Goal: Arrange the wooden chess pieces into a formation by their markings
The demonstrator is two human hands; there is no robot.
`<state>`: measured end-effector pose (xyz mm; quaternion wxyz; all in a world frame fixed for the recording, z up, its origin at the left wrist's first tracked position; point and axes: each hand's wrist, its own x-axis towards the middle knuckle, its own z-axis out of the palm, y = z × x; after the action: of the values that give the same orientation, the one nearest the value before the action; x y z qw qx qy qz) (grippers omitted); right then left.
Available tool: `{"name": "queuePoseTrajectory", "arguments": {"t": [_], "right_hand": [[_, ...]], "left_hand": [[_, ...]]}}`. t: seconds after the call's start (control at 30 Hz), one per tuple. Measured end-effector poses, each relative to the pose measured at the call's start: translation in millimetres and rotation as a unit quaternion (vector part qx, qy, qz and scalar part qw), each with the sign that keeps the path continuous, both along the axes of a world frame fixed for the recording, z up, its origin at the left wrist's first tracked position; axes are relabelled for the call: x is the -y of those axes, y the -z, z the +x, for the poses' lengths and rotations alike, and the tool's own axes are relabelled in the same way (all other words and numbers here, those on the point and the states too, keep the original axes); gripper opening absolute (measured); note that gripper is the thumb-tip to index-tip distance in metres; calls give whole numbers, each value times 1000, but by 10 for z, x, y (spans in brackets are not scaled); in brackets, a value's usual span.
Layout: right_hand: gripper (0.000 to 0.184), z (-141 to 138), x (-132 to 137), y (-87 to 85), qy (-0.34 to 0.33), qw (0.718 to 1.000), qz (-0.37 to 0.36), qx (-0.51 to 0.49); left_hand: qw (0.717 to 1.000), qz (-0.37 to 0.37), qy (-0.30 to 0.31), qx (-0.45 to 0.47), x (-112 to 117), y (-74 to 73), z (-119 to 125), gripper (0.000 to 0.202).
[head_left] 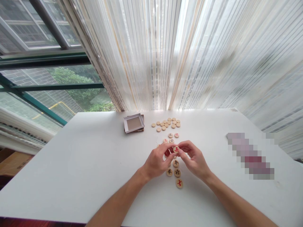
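Between my two hands is a round xiangqi piece (pixel 176 149) with a red character on its face. The fingertips and thumb of my left hand (pixel 159 159) press on its left side. My right hand (pixel 194 159) pinches its right side. More pieces lie face up under and around the hands, some partly hidden. Nearer to me are a black-marked piece (pixel 177 172), another black-marked piece (pixel 169 171) and a red-marked piece (pixel 179 183). Just beyond the hands sit a black-marked piece (pixel 170 135) and a red-marked piece (pixel 176 135).
Several plain-side-up pieces (pixel 163 128) lie in a loose group farther back on the white table (pixel 94 176). An open shallow box (pixel 133 123) stands left of them. A blurred-out object (pixel 252 156) lies at the right. Striped curtains (pixel 151 56) hang behind the table, beside a window.
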<state>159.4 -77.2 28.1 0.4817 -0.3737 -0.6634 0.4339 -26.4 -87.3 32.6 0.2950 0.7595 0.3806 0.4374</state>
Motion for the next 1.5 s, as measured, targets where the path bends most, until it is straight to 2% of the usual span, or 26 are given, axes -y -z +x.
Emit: {"name": "queuePoseTrajectory", "arguments": {"t": [0.37, 0.53, 0.8, 1.0, 1.23, 1.5], "right_hand": [[15, -20, 12, -47, 18, 1000, -8, 20], [17, -5, 5, -20, -15, 1000, 5, -9], [17, 2, -5, -7, -11, 1000, 20, -6], [21, -10, 9, 3, 11, 998, 58, 19], [23, -27, 14, -2, 0, 995, 87, 39], [24, -50, 30, 11, -3, 986, 140, 86]], "left_hand": [[1000, 6, -4, -5, -6, 4, -7, 28], [999, -29, -2, 26, -4, -47, -12, 30], [994, -83, 3, 71, 9, -121, -6, 31], [988, -131, 1, 84, 3, -128, -3, 32], [980, -171, 3, 102, 1, -163, -13, 30], [974, -194, -29, 116, -1, -94, 13, 27]]}}
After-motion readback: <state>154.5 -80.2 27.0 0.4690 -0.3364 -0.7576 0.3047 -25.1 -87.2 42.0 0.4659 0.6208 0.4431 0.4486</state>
